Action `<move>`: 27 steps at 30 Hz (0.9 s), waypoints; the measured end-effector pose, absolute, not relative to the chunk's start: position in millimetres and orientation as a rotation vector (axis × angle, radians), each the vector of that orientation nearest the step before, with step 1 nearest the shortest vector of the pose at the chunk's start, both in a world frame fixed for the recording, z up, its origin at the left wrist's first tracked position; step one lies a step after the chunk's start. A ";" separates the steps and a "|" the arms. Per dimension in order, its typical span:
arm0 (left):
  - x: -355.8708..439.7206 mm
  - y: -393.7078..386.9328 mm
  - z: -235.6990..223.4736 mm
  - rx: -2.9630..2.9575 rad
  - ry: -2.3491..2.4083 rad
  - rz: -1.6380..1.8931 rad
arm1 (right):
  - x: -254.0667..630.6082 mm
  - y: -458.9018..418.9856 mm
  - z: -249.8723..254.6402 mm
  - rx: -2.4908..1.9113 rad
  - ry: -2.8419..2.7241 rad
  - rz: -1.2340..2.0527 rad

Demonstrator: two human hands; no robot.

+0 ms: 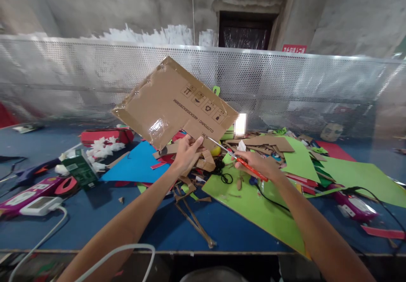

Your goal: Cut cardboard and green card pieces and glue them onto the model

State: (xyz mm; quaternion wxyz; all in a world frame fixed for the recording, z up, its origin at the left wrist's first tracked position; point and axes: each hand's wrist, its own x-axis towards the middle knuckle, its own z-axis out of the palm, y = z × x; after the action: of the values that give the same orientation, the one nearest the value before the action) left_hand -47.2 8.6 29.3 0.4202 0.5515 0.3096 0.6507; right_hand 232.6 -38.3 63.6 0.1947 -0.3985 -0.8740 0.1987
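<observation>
My left hand (186,151) is closed on the lower edge of a large taped cardboard sheet (171,102), holding it tilted up above the blue table (95,218). The sheet bears printed handling symbols. My right hand (258,164) grips red-handled scissors (236,158). Their blades point left and up and meet the sheet's bottom edge beside my left fingers.
Green paper sheets (253,205), a blue sheet (136,165), cardboard scraps and strips (193,218) litter the table. At left lie a glue gun (31,174), a green box (80,170), a power strip (22,197) and white cables (47,235). A perforated metal screen (285,83) stands behind.
</observation>
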 end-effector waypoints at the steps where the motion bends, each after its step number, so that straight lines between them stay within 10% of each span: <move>1: -47.0 8.5 29.1 1.379 0.775 1.633 | 232.8 -38.0 63.3 -1.118 -2.444 0.562; 27: -46.7 5.0 29.9 1.331 0.760 1.643 | 228.2 -31.6 53.0 -1.247 -2.354 0.436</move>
State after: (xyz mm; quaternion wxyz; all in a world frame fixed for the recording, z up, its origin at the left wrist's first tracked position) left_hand -46.7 5.0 29.9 0.4325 0.5339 0.3050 0.6594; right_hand 228.2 -31.6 53.0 0.2192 -0.4508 -0.8508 0.1578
